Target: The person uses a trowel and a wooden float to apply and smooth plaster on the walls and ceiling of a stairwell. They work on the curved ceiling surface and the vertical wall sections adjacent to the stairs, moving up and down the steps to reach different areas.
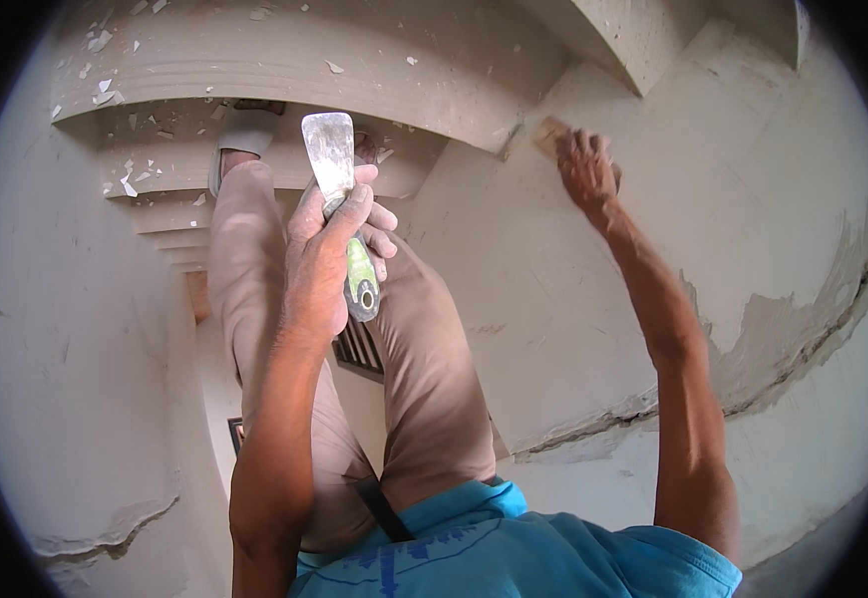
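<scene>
My left hand (326, 249) is closed round the black-and-green handle of a putty knife (332, 151), held up in front of my legs. Its wide metal blade points away from me and has whitish dust on it. On the right, my right hand (585, 171) presses a tan, flat piece that looks like sandpaper (551, 138) on the pale wall (573, 289). That piece is slightly blurred and partly hidden by my fingers. Pale dust coats the fingers of my left hand.
Stairs (304, 55) scattered with white paint flakes (105, 95) rise ahead, and my sandalled foot (239, 149) stands on a step. A long crack with exposed grey plaster (783, 329) runs along the right wall. Another crack (120, 543) marks the left wall's lower part.
</scene>
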